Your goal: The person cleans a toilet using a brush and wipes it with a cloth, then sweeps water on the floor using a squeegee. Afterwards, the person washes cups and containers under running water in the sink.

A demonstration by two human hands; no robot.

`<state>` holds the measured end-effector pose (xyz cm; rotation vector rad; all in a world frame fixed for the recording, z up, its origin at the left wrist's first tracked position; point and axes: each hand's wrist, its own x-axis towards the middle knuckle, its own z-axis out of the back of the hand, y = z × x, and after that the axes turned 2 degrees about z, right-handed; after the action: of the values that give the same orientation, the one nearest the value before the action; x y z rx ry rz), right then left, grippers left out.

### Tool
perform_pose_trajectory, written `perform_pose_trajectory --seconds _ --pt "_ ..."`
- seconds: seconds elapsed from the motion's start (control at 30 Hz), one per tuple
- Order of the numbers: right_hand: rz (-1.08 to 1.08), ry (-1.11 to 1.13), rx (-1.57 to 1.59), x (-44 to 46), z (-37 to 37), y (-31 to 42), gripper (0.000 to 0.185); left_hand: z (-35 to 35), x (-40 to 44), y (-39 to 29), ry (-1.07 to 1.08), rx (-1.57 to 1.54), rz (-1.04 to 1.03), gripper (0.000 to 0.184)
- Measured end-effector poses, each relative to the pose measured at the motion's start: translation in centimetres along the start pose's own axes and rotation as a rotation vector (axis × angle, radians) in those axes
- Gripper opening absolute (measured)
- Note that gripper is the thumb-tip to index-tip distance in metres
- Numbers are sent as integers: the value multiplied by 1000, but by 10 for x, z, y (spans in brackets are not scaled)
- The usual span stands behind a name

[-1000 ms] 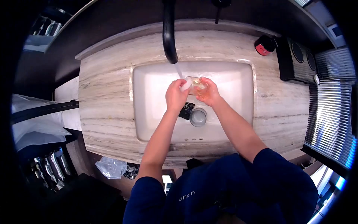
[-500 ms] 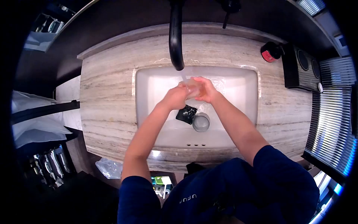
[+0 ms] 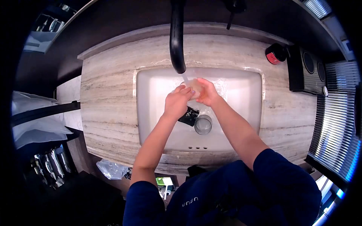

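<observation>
Water runs from the black faucet (image 3: 177,49) onto a see-through glass (image 3: 195,86) held over the white sink (image 3: 230,124). My right hand (image 3: 207,92) wraps round the glass from the right. From the left, my left hand (image 3: 177,101) grips the glass with its fingers over the near side; both hands partly hide it. Below them in the sink stands a second clear glass (image 3: 203,125). Touching or close beside that one lies a dark, wet, flat item (image 3: 189,116), perhaps a cloth or pouch, partly covered by my left hand.
Streaked stone counter (image 3: 109,98) surrounds the sink. At the back right are a red and black jar (image 3: 275,54) and a black speaker-like box (image 3: 307,69). The faucet hangs low just behind my hands. A clear plastic bag (image 3: 111,169) lies below the counter at left.
My left hand has shifted slightly, and its fingers now stretch further over the glass. The right hand stays nearly in place. The glass remains under the water.
</observation>
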<state>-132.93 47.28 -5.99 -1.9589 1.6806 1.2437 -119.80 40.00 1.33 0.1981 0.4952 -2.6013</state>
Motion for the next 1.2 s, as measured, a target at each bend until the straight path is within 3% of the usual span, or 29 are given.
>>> perform_pose_trajectory --seconds 0.07,0.13,0.2,0.27,0.33,0.4,0.47,0.53,0.6,0.67,0.73,0.77,0.8,0.83,0.97,1.03,1.07,1.13,1.2 --pt "11 2 78 8 8 -4 37 13 -21 0 -104 -238 139 53" --pt "24 1 165 9 9 -9 39 13 -39 12 -151 -203 186 52" --pt "-6 177 366 4 -4 -15 48 8 -47 25 -202 -174 239 52" --pt "-41 206 413 9 -1 -16 50 -3 -53 36 -109 -195 308 48" --pt "-67 247 463 12 -4 -16 51 -13 -62 37 -60 -108 251 45" --pt "-77 288 230 8 -4 -12 46 -15 -65 37 -10 -34 192 43" --pt "-22 149 152 3 -9 -8 46 -2 -67 26 379 73 226 47" --pt "53 23 81 2 -12 -3 46 -1 -51 31 274 -40 241 39" --pt "127 -49 -89 -4 -7 1 46 8 -30 25 -134 -316 417 28" --pt "244 -137 -175 -17 -15 -2 46 19 -17 10 -196 -370 434 21" --pt "360 -222 -260 -20 -13 -5 45 24 -7 -14 -19 -560 266 16" --pt "454 -214 -340 -12 -7 -8 45 31 -2 -33 -91 -679 209 14" --pt "552 -205 -419 -4 -1 -9 47 36 8 -51 -312 -666 46 15" --pt "525 -222 -419 -1 3 -8 44 44 23 -63 -309 -728 63 19" --pt "426 -301 -404 -36 -3 -3 43 71 102 -105 -673 -750 30 31" --pt "417 -322 -383 -43 -4 -5 44 68 143 -108 -872 -632 -47 25" --pt "412 -320 -391 -47 -4 -4 44 71 151 -111 -877 -633 -39 25" --pt "389 -298 -374 -50 -5 -2 45 75 163 -113 -635 -649 55 17" --pt "388 -280 -386 -45 -4 -1 45 69 168 -115 -719 -610 50 13"
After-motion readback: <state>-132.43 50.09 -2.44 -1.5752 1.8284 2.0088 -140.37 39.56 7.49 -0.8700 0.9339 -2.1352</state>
